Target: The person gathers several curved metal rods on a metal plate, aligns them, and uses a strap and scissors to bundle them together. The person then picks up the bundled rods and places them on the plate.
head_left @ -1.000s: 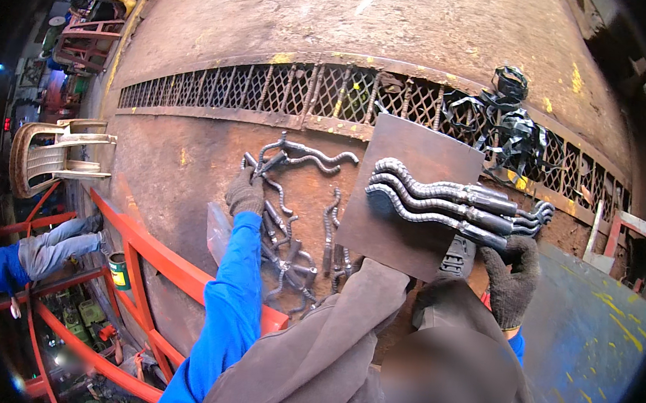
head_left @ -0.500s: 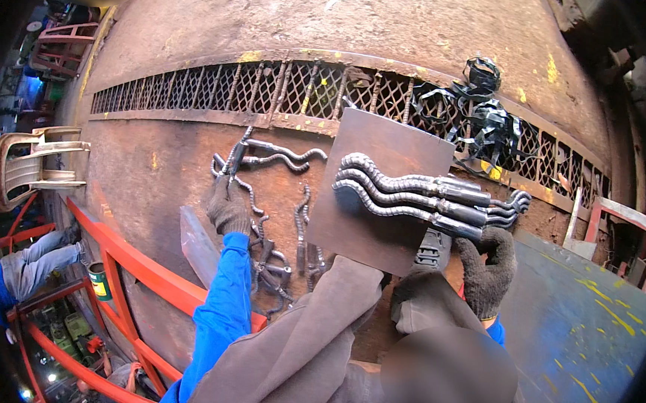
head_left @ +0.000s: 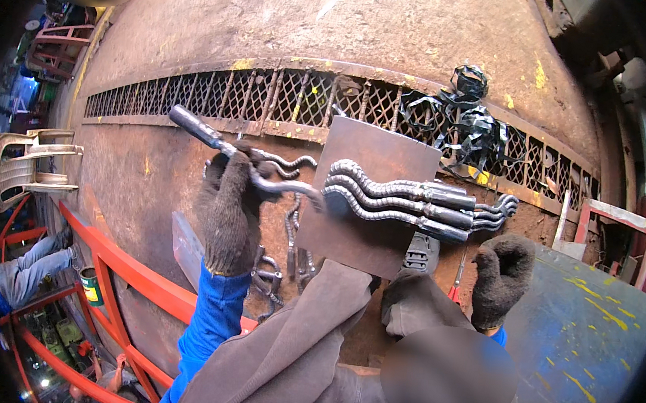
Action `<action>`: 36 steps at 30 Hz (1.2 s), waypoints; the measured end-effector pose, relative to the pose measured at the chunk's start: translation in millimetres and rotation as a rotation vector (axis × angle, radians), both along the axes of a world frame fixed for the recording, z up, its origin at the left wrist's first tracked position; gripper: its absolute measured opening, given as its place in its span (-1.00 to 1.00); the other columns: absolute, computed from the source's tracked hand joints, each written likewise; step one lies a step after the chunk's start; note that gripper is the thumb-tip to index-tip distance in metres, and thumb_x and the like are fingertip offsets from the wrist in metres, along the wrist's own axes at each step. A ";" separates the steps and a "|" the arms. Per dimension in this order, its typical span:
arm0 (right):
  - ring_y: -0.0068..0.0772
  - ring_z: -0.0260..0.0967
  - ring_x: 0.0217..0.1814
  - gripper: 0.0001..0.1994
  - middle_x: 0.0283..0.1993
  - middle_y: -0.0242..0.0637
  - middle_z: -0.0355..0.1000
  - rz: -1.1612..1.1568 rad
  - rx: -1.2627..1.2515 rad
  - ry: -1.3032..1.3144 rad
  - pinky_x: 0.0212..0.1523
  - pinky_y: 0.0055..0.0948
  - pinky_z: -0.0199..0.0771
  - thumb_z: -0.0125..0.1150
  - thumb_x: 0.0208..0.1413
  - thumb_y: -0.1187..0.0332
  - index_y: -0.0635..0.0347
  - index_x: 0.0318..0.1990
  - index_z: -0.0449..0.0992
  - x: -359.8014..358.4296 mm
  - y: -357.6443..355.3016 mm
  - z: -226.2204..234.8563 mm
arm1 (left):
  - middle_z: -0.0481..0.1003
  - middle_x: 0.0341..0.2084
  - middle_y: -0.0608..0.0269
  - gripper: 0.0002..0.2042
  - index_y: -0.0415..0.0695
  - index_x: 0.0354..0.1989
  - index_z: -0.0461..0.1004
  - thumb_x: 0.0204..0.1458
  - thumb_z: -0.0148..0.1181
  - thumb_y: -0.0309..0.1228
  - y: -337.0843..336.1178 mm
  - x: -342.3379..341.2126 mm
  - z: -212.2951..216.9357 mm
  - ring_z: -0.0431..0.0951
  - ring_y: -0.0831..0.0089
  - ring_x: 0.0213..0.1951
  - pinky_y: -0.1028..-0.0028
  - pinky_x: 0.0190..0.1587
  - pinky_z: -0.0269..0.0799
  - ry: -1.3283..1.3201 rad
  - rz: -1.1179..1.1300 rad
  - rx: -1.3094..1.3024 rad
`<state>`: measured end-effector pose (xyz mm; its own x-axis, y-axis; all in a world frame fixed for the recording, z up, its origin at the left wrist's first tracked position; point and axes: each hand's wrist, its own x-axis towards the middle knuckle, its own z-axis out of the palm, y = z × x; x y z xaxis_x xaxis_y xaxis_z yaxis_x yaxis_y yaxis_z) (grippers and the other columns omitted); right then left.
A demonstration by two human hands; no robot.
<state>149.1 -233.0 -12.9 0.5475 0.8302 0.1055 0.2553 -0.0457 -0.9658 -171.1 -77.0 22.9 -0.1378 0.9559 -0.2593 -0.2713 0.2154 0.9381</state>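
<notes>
My gloved left hand (head_left: 228, 214) is closed around a wavy ribbed steel bar with a smooth metal sleeve (head_left: 197, 127) on its end. The sleeve points up and left; the bar's bent tail stretches right toward the plate. Three similar sleeved bars (head_left: 390, 199) lie side by side on a square brown steel plate (head_left: 375, 145), with more wavy ends showing beyond their sleeves. My gloved right hand (head_left: 503, 278) is curled up to the right of my shoe, apart from the bars, with nothing visible in it. More loose sleeved bars (head_left: 269, 276) lie on the floor beneath my left arm.
A floor grating (head_left: 300, 95) crosses ahead, with tangled black strapping (head_left: 478, 122) on it. Red metal framing (head_left: 146, 271) runs along the left. A paint-marked grey sheet (head_left: 583, 339) lies right. A thin red-handled item (head_left: 455, 292) is near my shoe. Chair (head_left: 29, 166) at far left.
My left hand has lifted a sleeved bar from the floor pile and brought it up, swinging its tail right. My right hand has moved away from the sleeves, slightly right.
</notes>
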 end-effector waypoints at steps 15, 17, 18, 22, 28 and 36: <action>-0.47 0.49 -0.15 -0.90 -0.26 -0.27 0.51 -0.135 -0.133 -0.045 -0.11 -0.40 0.52 0.24 0.29 0.44 0.28 -0.15 0.50 27.0 21.2 -8.6 | 0.50 -0.31 0.33 -0.68 -0.28 0.05 0.51 0.40 0.02 -0.27 24.6 -77.8 -56.5 0.45 0.53 -0.29 0.48 -0.26 0.40 0.901 -0.159 -0.072; -0.29 0.53 -0.14 -0.85 -0.23 -0.15 0.55 -0.180 -0.239 -0.028 -0.07 -0.30 0.52 0.20 0.28 0.39 0.30 -0.13 0.52 38.5 14.8 -32.4 | 0.58 -0.20 0.13 -0.64 -0.31 0.06 0.51 0.38 0.02 -0.24 19.4 -130.5 -100.5 0.54 0.33 -0.18 0.35 -0.14 0.45 1.154 -0.217 -0.107; -0.21 0.54 -0.12 -0.82 -0.19 -0.08 0.56 -0.183 -0.261 -0.032 -0.04 -0.26 0.52 0.19 0.28 0.36 0.30 -0.10 0.53 41.8 13.0 -42.0 | 0.59 -0.15 0.03 -0.63 -0.31 0.08 0.51 0.37 0.02 -0.23 10.6 -144.0 -117.9 0.56 0.24 -0.12 0.30 -0.07 0.45 1.220 -0.261 -0.108; -0.08 0.56 -0.06 -0.76 -0.11 0.04 0.57 -0.224 -0.302 0.025 0.01 -0.20 0.53 0.19 0.27 0.31 0.28 -0.04 0.55 44.7 1.3 -79.5 | 0.59 -0.05 -0.13 -0.58 -0.31 0.10 0.52 0.32 0.06 -0.19 -20.2 -188.9 -166.0 0.58 0.06 -0.01 0.19 0.07 0.44 1.399 -0.483 -0.029; 0.00 0.57 -0.05 -0.79 -0.11 0.05 0.56 -0.281 -0.390 0.189 0.00 -0.15 0.54 0.19 0.26 0.34 0.23 -0.03 0.53 32.3 -10.4 -90.0 | 0.63 -0.15 -0.10 -0.69 -0.29 -0.01 0.58 0.25 0.17 -0.29 -35.4 -226.6 -185.8 0.61 0.03 -0.13 0.19 0.01 0.48 1.539 -0.463 -0.074; 0.13 0.48 0.06 -0.77 0.00 0.04 0.51 -0.326 -0.354 -0.200 0.09 -0.02 0.48 0.22 0.20 0.36 0.19 -0.02 0.53 46.9 -10.0 -114.2 | 0.55 0.06 -0.10 -0.57 -0.29 0.16 0.47 0.15 0.26 -0.33 -20.2 -211.0 -189.5 0.57 0.07 0.06 0.23 0.12 0.47 1.631 -0.200 -0.189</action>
<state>196.0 -243.1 -127.1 0.7812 0.6239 -0.0217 0.3512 -0.4681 -0.8109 -382.1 -97.2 -166.6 -0.2510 0.9645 -0.0816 0.9542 0.2607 0.1466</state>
